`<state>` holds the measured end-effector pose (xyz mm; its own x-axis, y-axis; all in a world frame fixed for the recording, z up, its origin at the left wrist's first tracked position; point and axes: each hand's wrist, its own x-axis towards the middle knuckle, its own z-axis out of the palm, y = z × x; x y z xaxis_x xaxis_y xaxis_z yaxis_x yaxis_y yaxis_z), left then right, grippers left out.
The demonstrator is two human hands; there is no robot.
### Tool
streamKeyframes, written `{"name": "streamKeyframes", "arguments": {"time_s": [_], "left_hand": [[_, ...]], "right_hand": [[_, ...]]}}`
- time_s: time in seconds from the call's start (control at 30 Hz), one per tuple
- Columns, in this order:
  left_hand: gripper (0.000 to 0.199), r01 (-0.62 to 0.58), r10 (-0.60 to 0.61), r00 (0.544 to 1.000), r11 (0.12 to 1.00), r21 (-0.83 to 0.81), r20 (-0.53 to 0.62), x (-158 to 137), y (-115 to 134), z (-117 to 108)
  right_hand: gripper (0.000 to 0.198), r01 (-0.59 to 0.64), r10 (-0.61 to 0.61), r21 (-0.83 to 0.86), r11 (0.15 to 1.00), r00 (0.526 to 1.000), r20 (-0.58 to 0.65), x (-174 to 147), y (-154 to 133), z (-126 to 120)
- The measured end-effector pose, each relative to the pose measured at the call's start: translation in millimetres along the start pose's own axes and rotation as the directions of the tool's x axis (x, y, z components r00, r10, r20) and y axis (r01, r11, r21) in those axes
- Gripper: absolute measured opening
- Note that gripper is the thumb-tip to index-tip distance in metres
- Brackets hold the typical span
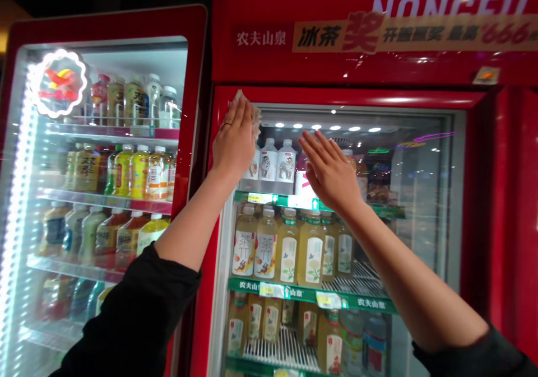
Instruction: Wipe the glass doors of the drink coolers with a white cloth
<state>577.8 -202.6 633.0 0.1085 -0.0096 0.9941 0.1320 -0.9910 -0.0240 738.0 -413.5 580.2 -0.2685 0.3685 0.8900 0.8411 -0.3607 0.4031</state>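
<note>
a: where is the pale cloth (256,124) lying?

b: it is lying beneath the fingers of the left hand (236,136), at the left end of the red top rail (357,97), its edges showing past the fingertips and along their right side.

a: which of the hands is lying nearer?

b: the left, which is covering it. the right hand (332,172) is resting well apart, to the right, in front of the glass door (424,158), with bottles (265,248) standing on the far side.

a: how are the hands being held?

b: the left is lying flat, fingers straight and together; whether its thumb is gripping the cloth, one cannot tell. the right is extending its fingers and showing nothing held; its contact with the glass is escaping judgement.

a: and the long axes?

b: the cloth's is hiding under the hand; the rail is running rightward from it, the left fingers pointing across that line.
</note>
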Motion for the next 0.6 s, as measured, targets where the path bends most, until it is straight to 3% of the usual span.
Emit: {"name": "streamKeyframes", "arguments": {"time_s": [0.17,0.4,0.6], "left_hand": [[0.068,0.043,-0.042,0.999,0.997,0.066,-0.016,-17,14,11],[0.064,-0.140,0.141,0.986,0.990,-0.014,0.087,-10,2,2],[0.060,0.010,-0.010,1.000,0.999,-0.041,-0.003,-19,-2,2]], "right_hand": [[0.074,-0.017,0.017,0.018,1.000,1.000,0.021,0,-2,-1],[0.077,-0.058,0.058,0.016,0.998,0.998,0.033,0,-6,-4],[0.084,-0.063,0.063,0.003,0.998,0.998,0.025,-1,-6,-3]]}}
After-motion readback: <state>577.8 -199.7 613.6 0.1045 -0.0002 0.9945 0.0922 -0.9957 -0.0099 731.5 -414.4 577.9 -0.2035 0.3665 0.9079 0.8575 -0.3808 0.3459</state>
